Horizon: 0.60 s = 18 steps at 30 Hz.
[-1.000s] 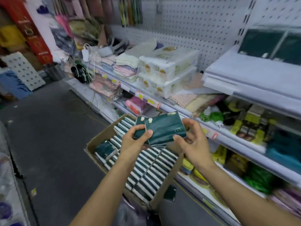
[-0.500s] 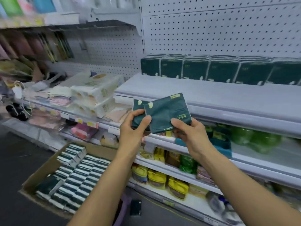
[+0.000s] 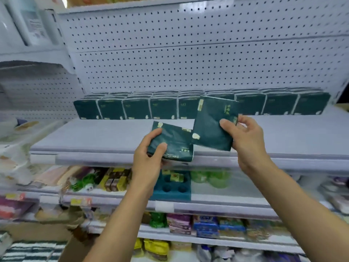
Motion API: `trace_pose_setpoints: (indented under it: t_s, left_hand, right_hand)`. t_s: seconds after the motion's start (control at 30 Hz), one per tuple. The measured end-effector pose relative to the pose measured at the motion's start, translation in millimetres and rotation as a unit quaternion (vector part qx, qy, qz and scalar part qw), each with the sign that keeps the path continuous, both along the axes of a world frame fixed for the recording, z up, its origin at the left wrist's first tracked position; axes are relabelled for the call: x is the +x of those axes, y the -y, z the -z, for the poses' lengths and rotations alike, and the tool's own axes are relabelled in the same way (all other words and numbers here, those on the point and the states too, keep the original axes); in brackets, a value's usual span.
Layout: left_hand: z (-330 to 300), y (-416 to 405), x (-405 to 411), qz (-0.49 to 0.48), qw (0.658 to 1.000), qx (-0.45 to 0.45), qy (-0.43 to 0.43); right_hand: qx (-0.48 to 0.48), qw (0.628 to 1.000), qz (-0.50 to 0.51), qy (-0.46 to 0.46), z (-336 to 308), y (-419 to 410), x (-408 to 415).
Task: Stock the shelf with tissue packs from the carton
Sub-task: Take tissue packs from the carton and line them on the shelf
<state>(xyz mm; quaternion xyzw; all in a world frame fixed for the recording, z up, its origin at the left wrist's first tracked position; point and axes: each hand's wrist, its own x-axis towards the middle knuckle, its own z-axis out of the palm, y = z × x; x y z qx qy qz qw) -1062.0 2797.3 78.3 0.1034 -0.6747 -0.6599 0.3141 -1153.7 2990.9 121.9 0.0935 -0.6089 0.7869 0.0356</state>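
Dark green tissue packs, one gripped in each hand: left hand (image 3: 149,154) holds its pack (image 3: 172,140) lying flat, right hand (image 3: 245,137) tilts its pack (image 3: 213,123) upright (nearer the shelf (image 3: 94,135) row (image 3: 162,108), likely placed first).

Operator body, head cam: two forearms visible, both bare from elbow region to wrist, no sleeves in frame. Left hand (image 3: 149,157) and right hand (image 3: 245,140): no gloves, rings, watch or bands seen. Fingernails short, unpainted.
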Motion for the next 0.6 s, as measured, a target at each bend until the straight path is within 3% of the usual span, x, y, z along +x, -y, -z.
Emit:
trace_pose_setpoints:
  t_s: [0.13, 0.23, 0.37, 0.6]
  left_hand:
    - [-7, -8, -41, 0.022, 0.999, -0.032, 0.012]
    - [-8, -7, -71, 0.043, 0.998, -0.039, 0.026]
    - [-9, -2, -105, 0.068, 0.995, -0.041, 0.053]
    - [-13, 6, -149, 0.162, 0.983, 0.013, 0.087]
  right_hand:
    - [0.125, 0.989, 0.018, -0.075, -13, -23, -39]
    - [0.256, 0.959, 0.024, -0.122, -18, -26, -73]
    - [0.448, 0.872, 0.079, -0.184, -25, -22, -114]
    - [0.610, 0.744, 0.099, -0.256, 5, -26, -148]
